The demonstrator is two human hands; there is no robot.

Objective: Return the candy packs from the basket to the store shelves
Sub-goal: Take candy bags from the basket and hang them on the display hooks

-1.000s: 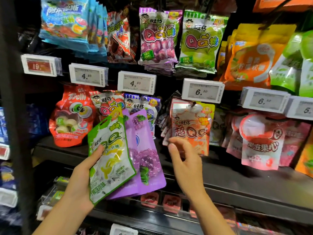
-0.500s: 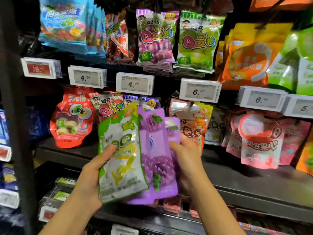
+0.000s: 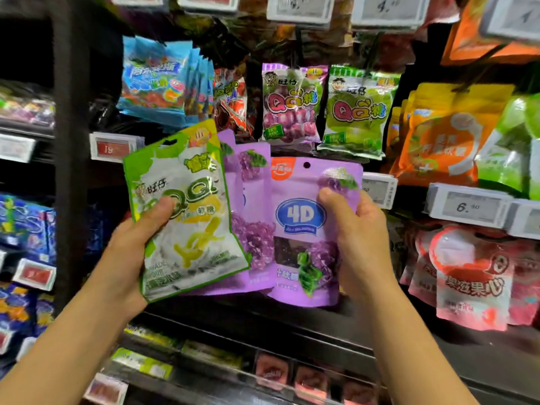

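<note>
A: The right hand (image 3: 355,229) is pinching the purple 4D pack (image 3: 306,226) in the middle of the frame, thumb pressing its front, the other fingers curling behind its right edge. Where could that be going wrong?

B: It is holding the pack by one side only, so I judge the pack could be twisting when its small hang hole is being lined up with a peg. I cannot tell from here which peg is the matching one; no identical packs are showing on the shelves (image 3: 292,323).

A: And the left hand (image 3: 131,247)?

B: Just left of centre it is clamping the green QQ pack (image 3: 187,211) with the thumb on the front, and two more purple packs (image 3: 251,217) are fanning out behind it, touching it. Glossy pouches stacked like that may be sliding against each other; the back ones could be slipping down if the grip is loosening.

A: The basket?

B: It is not showing anywhere in the frame.
</note>
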